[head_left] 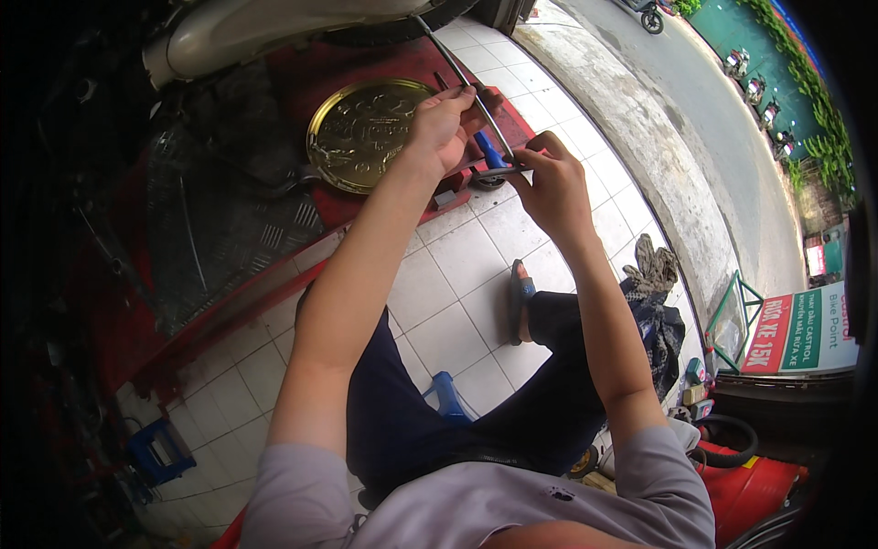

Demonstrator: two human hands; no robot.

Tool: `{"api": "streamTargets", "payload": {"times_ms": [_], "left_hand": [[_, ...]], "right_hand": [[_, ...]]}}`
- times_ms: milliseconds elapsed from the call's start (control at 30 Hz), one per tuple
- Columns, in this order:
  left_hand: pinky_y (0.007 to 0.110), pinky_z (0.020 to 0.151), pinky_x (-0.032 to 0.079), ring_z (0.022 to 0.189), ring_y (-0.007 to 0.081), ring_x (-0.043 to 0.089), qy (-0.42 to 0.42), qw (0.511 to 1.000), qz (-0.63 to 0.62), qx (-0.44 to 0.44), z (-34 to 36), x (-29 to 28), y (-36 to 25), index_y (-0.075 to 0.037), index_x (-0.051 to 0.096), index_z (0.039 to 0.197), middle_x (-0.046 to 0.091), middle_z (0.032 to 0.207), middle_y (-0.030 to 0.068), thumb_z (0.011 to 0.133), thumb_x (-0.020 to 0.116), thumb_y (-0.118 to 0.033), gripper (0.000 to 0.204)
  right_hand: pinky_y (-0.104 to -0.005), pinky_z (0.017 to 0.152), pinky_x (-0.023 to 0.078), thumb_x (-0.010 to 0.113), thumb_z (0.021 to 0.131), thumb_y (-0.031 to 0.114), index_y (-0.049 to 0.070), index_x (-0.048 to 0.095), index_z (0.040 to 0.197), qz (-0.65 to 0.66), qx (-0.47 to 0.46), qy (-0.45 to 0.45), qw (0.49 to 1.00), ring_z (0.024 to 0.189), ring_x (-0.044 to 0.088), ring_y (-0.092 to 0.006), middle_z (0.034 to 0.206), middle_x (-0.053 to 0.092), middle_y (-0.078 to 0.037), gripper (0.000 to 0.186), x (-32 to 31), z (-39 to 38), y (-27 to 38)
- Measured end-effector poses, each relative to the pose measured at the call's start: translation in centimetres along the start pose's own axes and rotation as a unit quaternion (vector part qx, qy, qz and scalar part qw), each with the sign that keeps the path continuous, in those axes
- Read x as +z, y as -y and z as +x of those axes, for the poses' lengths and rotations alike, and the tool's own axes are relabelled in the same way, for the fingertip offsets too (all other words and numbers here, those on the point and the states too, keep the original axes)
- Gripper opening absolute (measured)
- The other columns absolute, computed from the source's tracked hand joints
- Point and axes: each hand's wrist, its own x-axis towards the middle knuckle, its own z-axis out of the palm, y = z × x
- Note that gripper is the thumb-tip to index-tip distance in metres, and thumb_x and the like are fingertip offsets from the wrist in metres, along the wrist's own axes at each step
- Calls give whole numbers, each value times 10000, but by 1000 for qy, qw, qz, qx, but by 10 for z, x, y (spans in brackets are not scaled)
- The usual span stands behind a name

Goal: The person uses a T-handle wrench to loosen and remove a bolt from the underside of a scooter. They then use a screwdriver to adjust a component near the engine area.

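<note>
A long, thin metal T-handle wrench (445, 57) slants from the underside of a motorbike, beside its pale exhaust cover (274, 41), down toward me. My left hand (445, 128) is closed loosely around the middle of its shaft. At the near end, my right hand (553, 183) pinches the crossbar between thumb and fingers. Just beyond the crossbar is a blue handle (489, 149), partly hidden, at the edge of the red lift platform (302, 78). Left of my left hand lies a round gold metal tray (361, 137). Whether the wrench tip sits on a bolt cannot be made out.
Dark ridged plate (247, 229) covers part of the platform at left. Blue plastic stools (160, 451) stand low on the white tiled floor (439, 265). Dark cloths (654, 302), a sign board (796, 329) and a red machine (750, 494) are at right, beside the road.
</note>
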Motion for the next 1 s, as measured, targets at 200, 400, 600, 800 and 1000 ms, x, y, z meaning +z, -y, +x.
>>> {"api": "streamTargets", "payload": {"times_ms": [200, 400, 600, 800, 1000], "left_hand": [[372, 883, 566, 971, 296, 655, 6, 1000, 5, 3, -1, 2, -2, 68, 576, 1003, 641, 1013, 193, 954, 508, -41, 137], [370, 882, 567, 966, 298, 656, 0, 1000, 1, 6, -2, 1, -1, 67, 579, 996, 643, 1003, 194, 952, 510, -37, 133], [381, 883, 564, 959, 303, 657, 7, 1000, -5, 11, -4, 2, -2, 64, 582, 990, 644, 996, 192, 950, 515, -38, 129], [388, 883, 562, 967, 308, 656, 14, 1000, 2, 16, -3, 1, -4, 54, 586, 983, 644, 993, 188, 946, 523, -39, 119], [390, 881, 564, 974, 304, 655, 25, 1000, 3, 15, -3, 0, -7, 47, 589, 986, 647, 990, 175, 945, 531, -52, 122]], "right_hand": [[-351, 601, 510, 760, 722, 86, 67, 724, 890, 15, -17, -19, 1000, 647, 627, -228, 867, 570, -74, 173, 2, 1, -4], [-300, 525, 449, 759, 719, 24, 29, 719, 916, 9, -52, -29, 998, 538, 555, -147, 842, 587, -67, 201, 1, 1, -4], [-350, 610, 505, 768, 711, 90, 46, 715, 877, 21, -13, -13, 1000, 666, 628, -235, 843, 577, -84, 180, -2, 0, 1], [-348, 611, 511, 760, 720, 75, 44, 716, 888, 28, -15, -13, 999, 661, 632, -235, 857, 582, -85, 177, -3, 1, 3], [-349, 604, 514, 749, 730, 62, 47, 716, 928, 19, -40, -36, 998, 662, 636, -231, 865, 584, -85, 201, -3, 0, 5]]}}
